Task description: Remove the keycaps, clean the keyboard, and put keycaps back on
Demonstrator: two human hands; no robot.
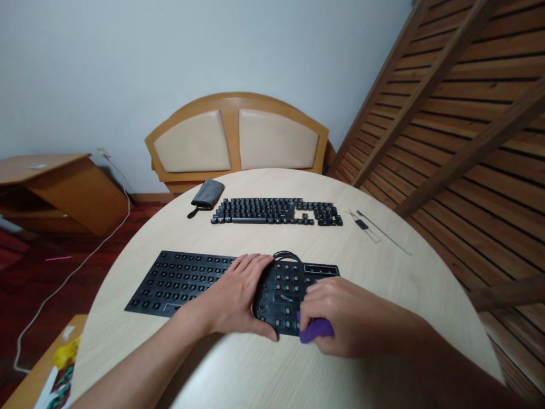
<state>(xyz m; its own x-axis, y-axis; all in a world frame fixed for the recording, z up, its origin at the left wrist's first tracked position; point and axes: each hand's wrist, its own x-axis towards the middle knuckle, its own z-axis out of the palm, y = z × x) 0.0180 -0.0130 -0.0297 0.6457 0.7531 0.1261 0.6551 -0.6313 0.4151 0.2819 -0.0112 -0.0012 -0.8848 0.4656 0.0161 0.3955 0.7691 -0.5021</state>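
Observation:
A black keyboard base [183,278] with its keycaps off lies across the near part of the round table. My left hand [240,289] rests over its middle, fingers stretched out and thumb at the front edge. Closed around a purple cloth [315,328], my right hand [336,312] presses at the right end of the base, over the number pad side. Part of the cloth is hidden inside the fingers. Behind the base, a coiled black cable [286,255] shows. Farther back, the loose black keycaps [259,210] are laid out in keyboard order.
A grey pouch [208,194] sits left of the keycaps. On the right lie a wire keycap puller [363,224] and a thin metal rod [385,233]. The round table [404,307] has a curved edge; a slatted wooden screen [460,113] leans beside it.

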